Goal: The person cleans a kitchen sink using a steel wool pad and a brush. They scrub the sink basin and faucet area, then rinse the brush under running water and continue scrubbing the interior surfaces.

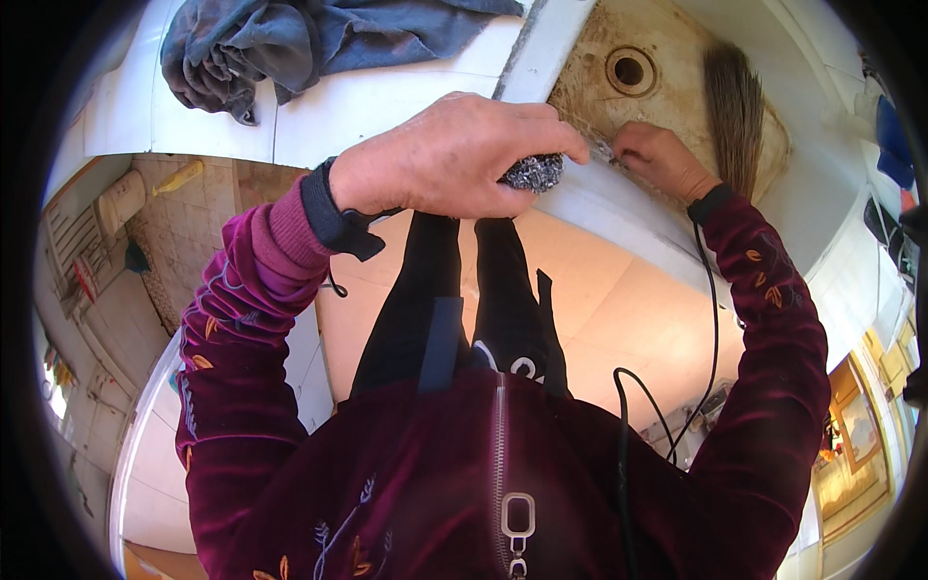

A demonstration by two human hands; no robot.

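My left hand (449, 156) is closed around a steel wool scrubber (535, 174), part of which shows beside the thumb and fingers. It hovers above my legs, by the front edge of the white tiled counter. My right hand (663, 161) is at the near edge of a stained sink basin (674, 83), fingers curled downward. Small pale bits (600, 148) lie by its fingertips; whether it pinches anything is hidden. Inside the basin are a round drain hole (629, 71) and a bristle whisk broom (732, 116), the broom just beyond my right wrist.
A crumpled dark grey cloth (290, 51) lies on the white tiled counter (362, 105). From my right wrist hangs a black cable (714, 297). Below, my legs stand on an orange-toned tiled floor (616, 290). Blue items (895, 141) are at the far right.
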